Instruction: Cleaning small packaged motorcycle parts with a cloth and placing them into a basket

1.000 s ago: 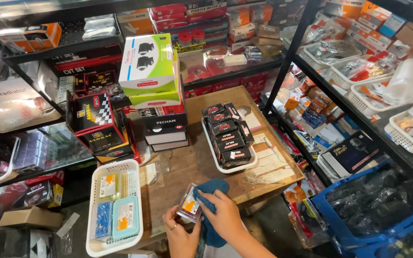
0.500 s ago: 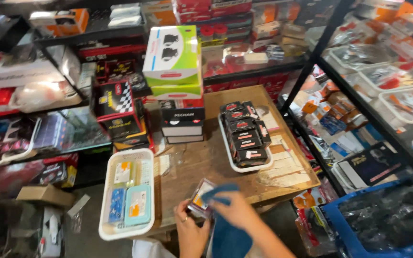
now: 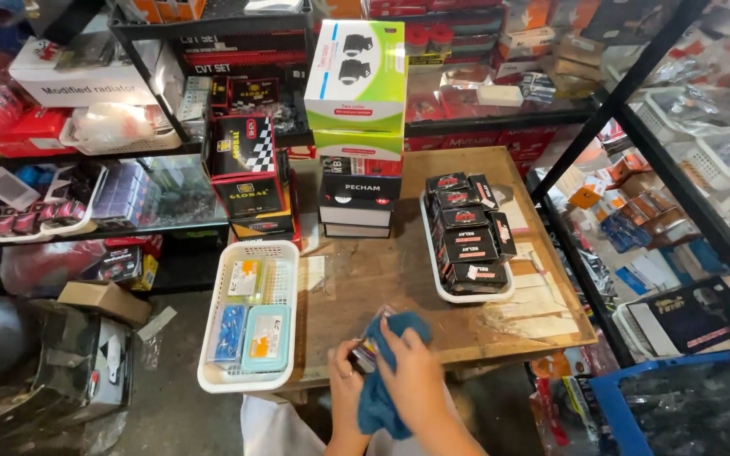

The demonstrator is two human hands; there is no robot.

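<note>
Both hands work a small packet with a cloth at the near edge of the counter.

The left hand has its fingers clamped on a small clear-wrapped packet, while the right hand has its fingers closed on a crumpled blue cloth pressed against that packet; the cloth drapes down between the wrists. All of this sits just above the front edge of the worn wooden counter. Just to the left lies a white slotted plastic basket with flat blue and orange packs in it. Farther back on the right, a white oblong tray carries small black boxes. Behind them stands a stack topped by a green and white carton, with black checkered boxes beside it.
</note>
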